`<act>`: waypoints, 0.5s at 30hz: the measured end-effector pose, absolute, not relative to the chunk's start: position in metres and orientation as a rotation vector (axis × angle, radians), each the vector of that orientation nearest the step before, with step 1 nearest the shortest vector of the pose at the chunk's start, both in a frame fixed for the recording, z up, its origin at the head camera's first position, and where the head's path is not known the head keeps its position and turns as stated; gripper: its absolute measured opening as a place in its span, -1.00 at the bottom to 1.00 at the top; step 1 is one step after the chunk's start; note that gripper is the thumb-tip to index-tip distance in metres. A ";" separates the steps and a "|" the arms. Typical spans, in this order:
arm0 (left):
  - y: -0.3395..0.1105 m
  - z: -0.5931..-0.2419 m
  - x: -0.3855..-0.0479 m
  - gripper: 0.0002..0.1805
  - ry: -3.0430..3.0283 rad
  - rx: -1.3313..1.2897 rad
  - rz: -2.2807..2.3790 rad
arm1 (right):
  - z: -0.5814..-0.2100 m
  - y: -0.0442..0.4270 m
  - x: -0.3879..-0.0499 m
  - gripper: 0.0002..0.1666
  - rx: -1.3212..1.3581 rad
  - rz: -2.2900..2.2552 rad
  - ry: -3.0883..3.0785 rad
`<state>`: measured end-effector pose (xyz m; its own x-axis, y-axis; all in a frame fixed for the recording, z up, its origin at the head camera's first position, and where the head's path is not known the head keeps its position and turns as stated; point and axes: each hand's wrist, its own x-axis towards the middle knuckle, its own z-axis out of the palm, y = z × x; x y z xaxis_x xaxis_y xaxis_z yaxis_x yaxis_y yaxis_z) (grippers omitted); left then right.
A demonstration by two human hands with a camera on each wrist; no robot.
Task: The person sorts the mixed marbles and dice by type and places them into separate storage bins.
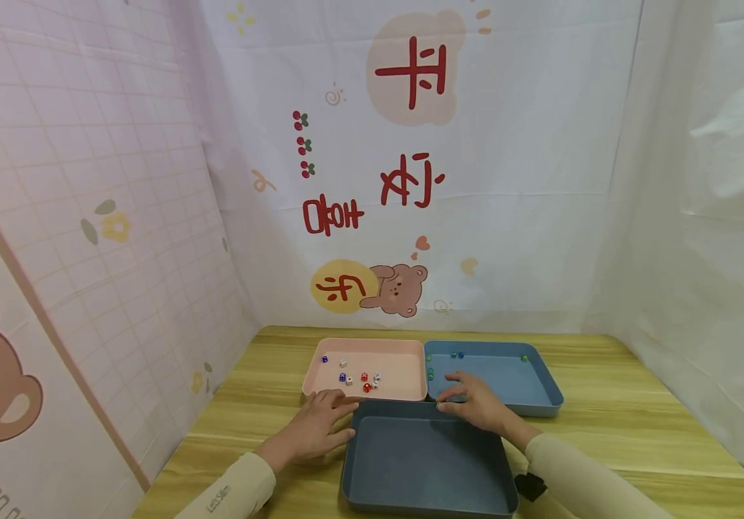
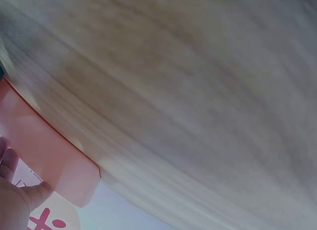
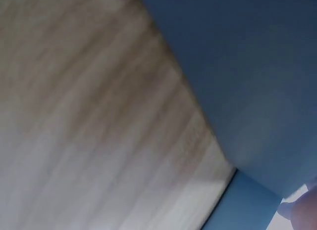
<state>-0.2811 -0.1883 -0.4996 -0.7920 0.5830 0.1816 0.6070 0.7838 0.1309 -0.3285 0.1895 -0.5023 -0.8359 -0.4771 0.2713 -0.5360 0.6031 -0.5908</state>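
Note:
In the head view, my left hand (image 1: 316, 425) lies with extended fingers beside the left rim of a dark grey-blue tray (image 1: 430, 465), close to the front of a pink tray (image 1: 398, 360). Its fingers (image 2: 34, 193) also show near the pink tray's wall in the left wrist view. My right hand (image 1: 479, 405) is over the border between the dark tray and a blue tray (image 1: 495, 371). It seems to pinch a small green die (image 1: 438, 405) at its fingertips, mostly covered. In the right wrist view only a blurred bit of that hand (image 3: 304, 210) appears.
The pink tray holds several dice, including a red die (image 1: 364, 377), a blue die (image 1: 342, 377) and a white die (image 1: 343, 363). Green and blue dice (image 1: 458, 355) lie in the blue tray. Everything stands on a wooden table (image 1: 618, 404) before a printed cloth.

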 end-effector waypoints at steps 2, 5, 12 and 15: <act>-0.189 -0.500 -0.281 -0.41 -2.843 -0.952 -0.274 | -0.501 0.193 -0.331 -0.82 0.855 1.081 -2.723; -0.189 -0.500 -0.281 -0.40 -2.845 -0.953 -0.275 | -0.499 0.198 -0.334 -0.86 0.819 1.095 -2.711; -0.190 -0.500 -0.281 -0.40 -2.835 -0.970 -0.288 | -0.497 0.214 -0.341 -0.83 0.716 1.045 -2.710; -0.190 -0.500 -0.281 -0.40 -2.829 -0.976 -0.287 | -0.496 0.223 -0.344 -0.79 0.687 1.016 -2.699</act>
<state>-0.2813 -0.1896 -0.5005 -0.7810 0.5955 0.1883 0.6212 0.7718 0.1355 -0.3442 0.2232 -0.4964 -0.8778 -0.3582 0.3181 -0.4791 0.6606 -0.5781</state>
